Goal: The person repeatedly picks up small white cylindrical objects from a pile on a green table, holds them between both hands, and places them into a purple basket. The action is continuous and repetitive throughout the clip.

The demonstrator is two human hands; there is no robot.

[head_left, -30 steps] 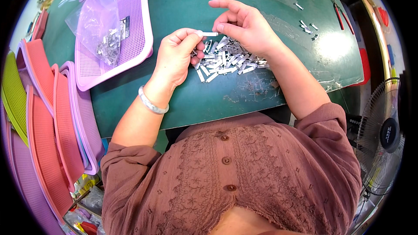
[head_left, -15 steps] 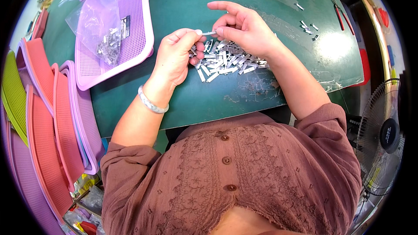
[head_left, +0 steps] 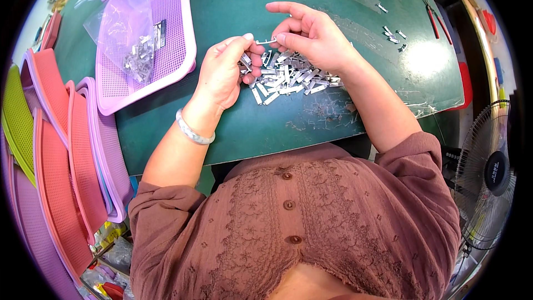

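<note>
Holding one small metal clip [head_left: 267,40] between them, the left hand [head_left: 225,72] and right hand [head_left: 311,36] meet just above the pile of metal clips [head_left: 288,78] on the green mat [head_left: 233,0]. The left thumb and forefinger pinch one end; the right fingertips pinch the other, its remaining fingers spread loose. Against the frame a second ago, the hands have closed together and the clip sits tighter between them, suggesting the piece is being fitted or checked; its exact shape is too small to tell. Left of the pile lies a purple basket [head_left: 177,44] holding a plastic bag [head_left: 125,28]; right of it, scattered clips [head_left: 393,33].
</note>
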